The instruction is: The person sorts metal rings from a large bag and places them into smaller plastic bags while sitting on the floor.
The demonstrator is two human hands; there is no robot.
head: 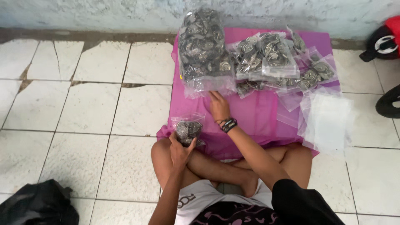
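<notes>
I sit cross-legged on a tiled floor before a pink cloth (254,116). My left hand (180,152) grips a small clear plastic bag (188,129) partly filled with metal spiral pieces, held upright above my knee. My right hand (218,106), with dark bracelets at the wrist, reaches forward across the cloth, fingers at the lower edge of a large clear bag of metal spirals (204,50). Several smaller filled bags (271,56) lie at the back of the cloth to the right.
A stack of empty clear bags (327,118) lies on the cloth's right edge. A black bag (39,204) sits at lower left. A red and black object (385,39) and a dark curved object (389,102) are at the right. A wall runs along the back.
</notes>
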